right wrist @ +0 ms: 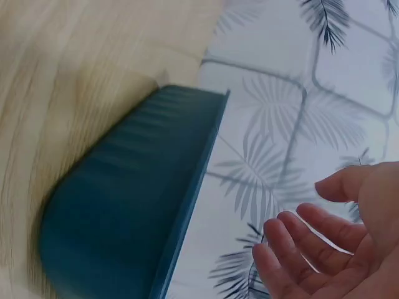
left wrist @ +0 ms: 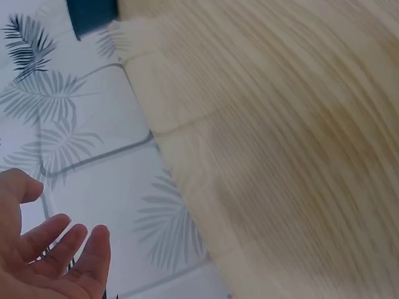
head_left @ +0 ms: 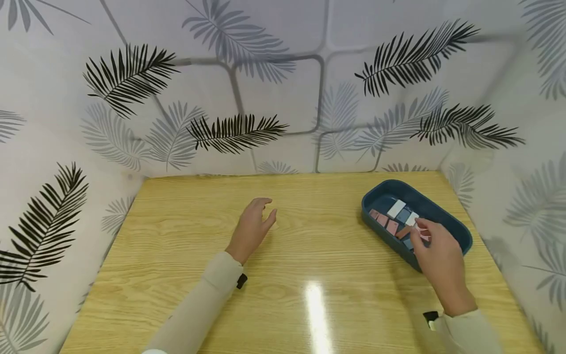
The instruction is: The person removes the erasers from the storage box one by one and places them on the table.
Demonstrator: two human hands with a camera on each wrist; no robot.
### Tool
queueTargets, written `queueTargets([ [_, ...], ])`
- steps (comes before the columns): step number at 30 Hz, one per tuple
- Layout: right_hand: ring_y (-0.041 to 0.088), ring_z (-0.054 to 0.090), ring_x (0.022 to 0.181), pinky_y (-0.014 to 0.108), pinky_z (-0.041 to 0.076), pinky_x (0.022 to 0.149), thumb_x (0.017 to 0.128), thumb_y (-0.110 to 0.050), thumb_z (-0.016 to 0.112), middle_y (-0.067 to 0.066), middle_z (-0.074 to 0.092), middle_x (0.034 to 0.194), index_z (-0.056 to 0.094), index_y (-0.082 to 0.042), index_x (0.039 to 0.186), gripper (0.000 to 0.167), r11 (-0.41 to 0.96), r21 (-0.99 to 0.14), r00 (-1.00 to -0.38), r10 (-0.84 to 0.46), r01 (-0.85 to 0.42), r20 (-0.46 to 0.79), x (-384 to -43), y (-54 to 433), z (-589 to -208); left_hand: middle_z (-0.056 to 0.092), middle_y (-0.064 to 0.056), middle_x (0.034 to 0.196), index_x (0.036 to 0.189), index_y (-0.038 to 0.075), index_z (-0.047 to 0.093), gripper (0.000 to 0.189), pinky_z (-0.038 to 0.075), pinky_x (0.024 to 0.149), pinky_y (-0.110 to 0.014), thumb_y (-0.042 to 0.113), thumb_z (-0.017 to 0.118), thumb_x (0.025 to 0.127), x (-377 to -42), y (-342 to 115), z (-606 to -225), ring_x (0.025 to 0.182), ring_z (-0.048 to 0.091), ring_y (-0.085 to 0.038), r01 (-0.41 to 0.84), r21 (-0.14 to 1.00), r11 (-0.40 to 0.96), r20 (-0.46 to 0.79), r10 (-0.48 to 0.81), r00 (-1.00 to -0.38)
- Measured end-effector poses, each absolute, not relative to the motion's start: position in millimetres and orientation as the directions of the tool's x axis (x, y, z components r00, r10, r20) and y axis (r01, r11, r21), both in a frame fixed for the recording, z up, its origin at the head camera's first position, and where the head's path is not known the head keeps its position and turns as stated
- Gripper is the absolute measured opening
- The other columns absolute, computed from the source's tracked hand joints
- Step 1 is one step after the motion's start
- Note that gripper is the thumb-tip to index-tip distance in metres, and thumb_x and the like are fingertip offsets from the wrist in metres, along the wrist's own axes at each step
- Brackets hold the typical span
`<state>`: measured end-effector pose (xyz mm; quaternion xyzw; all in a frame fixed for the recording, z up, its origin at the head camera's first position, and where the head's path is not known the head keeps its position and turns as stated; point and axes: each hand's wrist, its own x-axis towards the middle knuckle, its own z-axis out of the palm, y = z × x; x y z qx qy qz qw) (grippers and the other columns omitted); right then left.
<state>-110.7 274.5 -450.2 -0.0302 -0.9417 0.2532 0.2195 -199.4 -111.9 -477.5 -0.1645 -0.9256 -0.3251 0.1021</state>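
A dark blue oblong bin (head_left: 435, 211) stands on the right of the table, with small flat white blocks (head_left: 396, 209), pink blocks (head_left: 392, 226) and a brownish block (head_left: 403, 232) inside. Over its near right part hovers my right hand (head_left: 442, 253), fingers loosely bent. A pale pink piece (head_left: 425, 235) shows by its fingertips in the head view. From the right wrist, the hand (right wrist: 327, 240) looks bare, thumb apart from the fingers, beside the bin's outer wall (right wrist: 124, 199). My left hand (head_left: 251, 228) hangs over the table's left-middle, holding nothing, its fingers (left wrist: 93, 255) gently curved.
The light wood table (head_left: 309, 221) meets a leaf-patterned white wall covering (head_left: 283, 98) at the back and both sides. A bright light reflection (head_left: 317, 314) lies near the table's front. One end of the bin (left wrist: 92, 15) shows at the top of the left wrist view.
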Motion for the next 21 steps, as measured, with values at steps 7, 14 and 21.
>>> queueTargets([
  [7, 0.011, 0.061, 0.076, 0.011, 0.038, 0.059, 0.090, -0.019, 0.057, 0.013, 0.066, 0.095, 0.064, -0.001, 0.112, 0.029, 0.800, -0.599, -0.897, 0.296, 0.045, 0.328, -107.0, 297.8, -444.6, 0.055, -0.006, 0.117, 0.119, 0.010, 0.057, 0.029, 0.048, 0.079, -0.030, 0.025, 0.053, 0.094, -208.8, -93.5, -476.6, 0.097, 0.055, -0.018, 0.328, 0.740, 0.588, 0.236, 0.230, -0.944],
  [14, -0.021, 0.040, 0.065, 0.009, 0.037, 0.056, 0.090, -0.017, 0.055, 0.014, 0.066, 0.096, 0.065, -0.003, 0.113, 0.029, 0.751, -0.641, -0.870, 0.412, 0.156, 0.270, -101.6, 322.4, -447.0, 0.058, 0.000, 0.111, 0.114, 0.013, 0.058, 0.023, 0.048, 0.078, -0.026, 0.023, 0.053, 0.095, -218.2, -67.8, -480.0, 0.092, 0.056, -0.010, 0.307, 0.852, 0.424, 0.188, 0.299, -0.936],
  [21, -0.021, 0.039, 0.062, 0.008, 0.035, 0.056, 0.088, -0.017, 0.056, 0.013, 0.067, 0.094, 0.066, -0.002, 0.110, 0.029, 0.710, -0.660, -0.828, 0.507, 0.243, 0.241, -104.1, 341.8, -449.9, 0.060, 0.001, 0.106, 0.111, 0.015, 0.061, 0.019, 0.049, 0.076, -0.027, 0.021, 0.055, 0.094, -222.7, -38.1, -479.4, 0.092, 0.058, -0.013, 0.222, 0.925, 0.307, 0.117, 0.325, -0.938],
])
